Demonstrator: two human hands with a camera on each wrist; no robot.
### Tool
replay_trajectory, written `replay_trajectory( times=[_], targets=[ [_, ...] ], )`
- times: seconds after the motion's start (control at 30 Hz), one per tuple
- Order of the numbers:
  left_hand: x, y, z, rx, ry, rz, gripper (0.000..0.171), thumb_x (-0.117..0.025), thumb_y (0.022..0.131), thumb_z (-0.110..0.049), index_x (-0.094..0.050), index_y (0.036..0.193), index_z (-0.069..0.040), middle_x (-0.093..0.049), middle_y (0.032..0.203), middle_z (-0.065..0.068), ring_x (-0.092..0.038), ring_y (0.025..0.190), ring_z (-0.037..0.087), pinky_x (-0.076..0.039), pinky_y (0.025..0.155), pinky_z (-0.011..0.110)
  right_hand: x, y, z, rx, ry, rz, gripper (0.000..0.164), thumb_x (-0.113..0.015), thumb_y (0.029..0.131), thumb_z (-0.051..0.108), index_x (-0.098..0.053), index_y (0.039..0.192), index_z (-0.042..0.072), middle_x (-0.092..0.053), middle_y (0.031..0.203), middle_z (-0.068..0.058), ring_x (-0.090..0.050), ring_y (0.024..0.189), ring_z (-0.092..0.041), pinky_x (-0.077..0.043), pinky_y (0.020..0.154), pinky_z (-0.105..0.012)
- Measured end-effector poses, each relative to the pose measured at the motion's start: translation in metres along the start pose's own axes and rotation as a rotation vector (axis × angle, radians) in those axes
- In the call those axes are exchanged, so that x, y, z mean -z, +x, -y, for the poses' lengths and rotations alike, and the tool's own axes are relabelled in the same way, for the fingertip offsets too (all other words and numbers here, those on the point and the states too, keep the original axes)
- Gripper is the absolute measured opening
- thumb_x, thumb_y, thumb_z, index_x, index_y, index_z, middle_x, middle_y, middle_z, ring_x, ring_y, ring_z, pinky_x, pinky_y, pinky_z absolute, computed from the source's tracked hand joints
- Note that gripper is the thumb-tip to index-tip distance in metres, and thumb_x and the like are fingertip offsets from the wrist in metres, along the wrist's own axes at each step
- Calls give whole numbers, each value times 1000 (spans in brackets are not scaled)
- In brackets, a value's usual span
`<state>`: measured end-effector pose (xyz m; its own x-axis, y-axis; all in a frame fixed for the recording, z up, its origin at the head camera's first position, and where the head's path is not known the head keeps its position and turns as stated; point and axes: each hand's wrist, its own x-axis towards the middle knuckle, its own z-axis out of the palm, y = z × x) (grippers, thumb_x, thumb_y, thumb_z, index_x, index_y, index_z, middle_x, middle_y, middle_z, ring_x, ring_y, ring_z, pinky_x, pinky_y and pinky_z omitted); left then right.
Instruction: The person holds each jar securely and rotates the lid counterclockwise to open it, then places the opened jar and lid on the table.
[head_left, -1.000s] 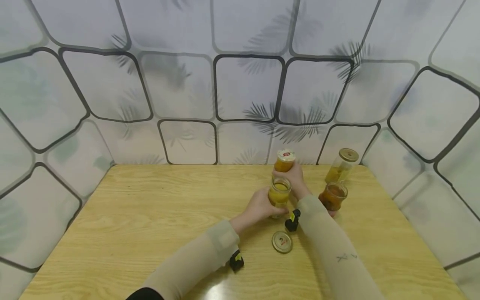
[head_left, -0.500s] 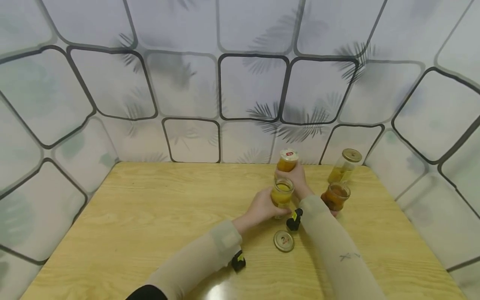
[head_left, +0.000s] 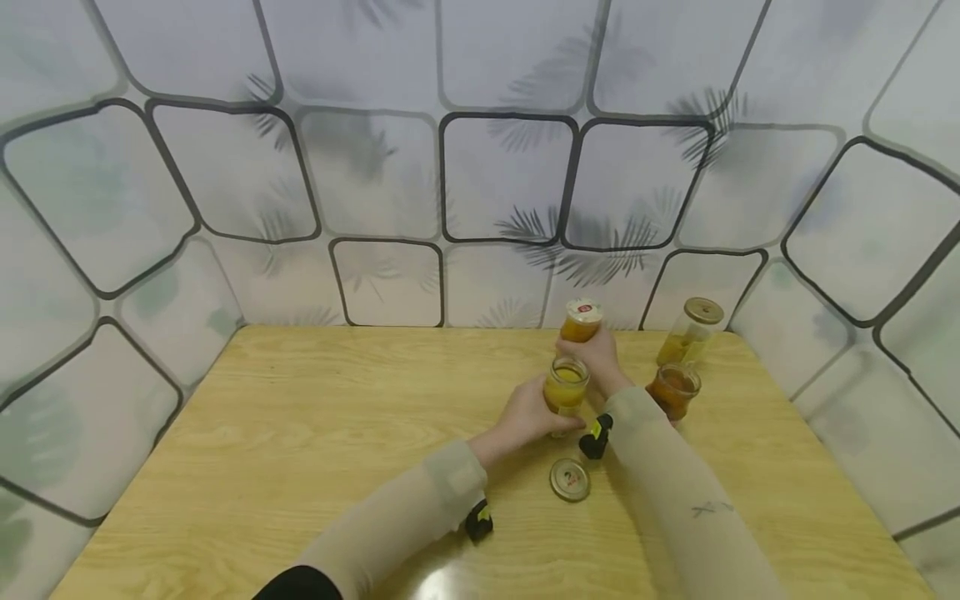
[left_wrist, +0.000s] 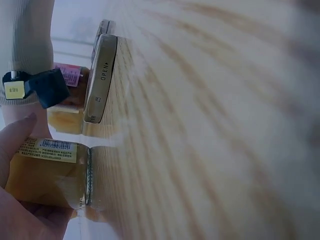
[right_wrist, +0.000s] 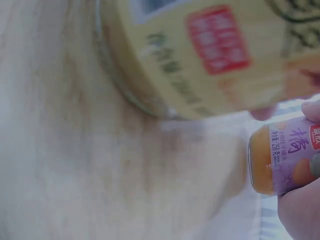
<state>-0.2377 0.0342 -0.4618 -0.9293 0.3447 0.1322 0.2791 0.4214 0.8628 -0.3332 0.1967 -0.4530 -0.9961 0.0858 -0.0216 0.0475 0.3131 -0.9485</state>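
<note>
My left hand (head_left: 525, 410) holds a lidless glass jar (head_left: 566, 390) of yellow contents. Its base meets the table or is very close to it in the left wrist view, where a yellow label (left_wrist: 50, 149) shows. Just beyond, my right hand (head_left: 600, 360) grips a jar with a white lid (head_left: 583, 312) and orange contents. The right wrist view shows this jar's purple label (right_wrist: 295, 150); whether its base touches the table I cannot tell. A loose gold lid (head_left: 570, 480) lies flat on the table near my left hand.
Right of my right forearm stands an amber jar (head_left: 674, 392) with no lid visible, partly behind the sleeve. Behind it is a taller jar with a gold lid (head_left: 703, 312). The wooden table (head_left: 337, 392) meets a patterned wall (head_left: 390, 283) at its back edge.
My right hand and its white-lidded jar have shifted slightly right. The left hand keeps its hold on the yellow jar, almost still. The head view has moved a little.
</note>
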Motion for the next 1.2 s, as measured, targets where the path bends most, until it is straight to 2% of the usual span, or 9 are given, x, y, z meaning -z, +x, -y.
replay_trajectory(
  times=[0.13, 0.27, 0.37, 0.53, 0.73, 1.0, 1.2],
  targets=[
    [0, 1, -2, 3, 23, -2, 54, -98, 77, -23, -69, 118, -7, -78, 108, 8, -67, 92, 12, -57, 86, 27, 7, 3, 7, -5, 16, 7, 75, -72, 95, 7, -31, 158, -1, -49, 154, -27, -51, 139, -39, -46, 117, -51],
    [2, 2, -3, -7, 55, -3, 55, -98, 76, -26, -69, 119, -7, -78, 109, 8, -70, 95, 15, -57, 88, 27, 14, 7, 20, 21, -19, -29, 73, -75, 94, 9, -37, 155, -2, -52, 151, -27, -54, 135, -39, -49, 112, -49],
    [3, 3, -4, 4, 61, 3, 55, -98, 77, -27, -69, 118, -8, -78, 109, 7, -70, 95, 14, -57, 88, 28, 18, 8, 34, 35, -56, -51, 71, -76, 94, 11, -40, 153, -3, -53, 151, -27, -54, 136, -40, -49, 115, -51],
    [5, 1, -6, 51, 13, 26, 53, -99, 76, -26, -68, 116, -9, -77, 108, 5, -69, 95, 12, -57, 91, 29, 27, 4, 58, 31, -77, -54, 73, -77, 94, 13, -40, 155, -2, -53, 152, -26, -53, 139, -41, -47, 119, -53],
    [5, 2, -6, 100, -61, 59, 54, -97, 78, -23, -68, 120, -8, -76, 112, 5, -71, 101, 17, -58, 98, 35, 36, -5, 90, 8, -56, -26, 72, -76, 94, 12, -40, 154, -3, -53, 153, -25, -54, 139, -39, -49, 117, -52],
    [7, 3, -4, 149, -86, 89, 60, -95, 80, -17, -64, 130, -4, -74, 123, 11, -70, 113, 25, -56, 106, 41, 46, -19, 133, -17, -166, 20, 79, -81, 91, 21, -41, 156, -1, -52, 156, -24, -53, 142, -41, -46, 120, -56],
    [10, 4, -4, 178, -112, 113, 63, -94, 81, -17, -62, 134, -3, -72, 127, 12, -69, 116, 26, -55, 108, 43, 48, -32, 159, 14, -164, 64, 79, -82, 91, 22, -42, 155, 0, -53, 154, -23, -55, 139, -39, -45, 121, -55]
  ],
)
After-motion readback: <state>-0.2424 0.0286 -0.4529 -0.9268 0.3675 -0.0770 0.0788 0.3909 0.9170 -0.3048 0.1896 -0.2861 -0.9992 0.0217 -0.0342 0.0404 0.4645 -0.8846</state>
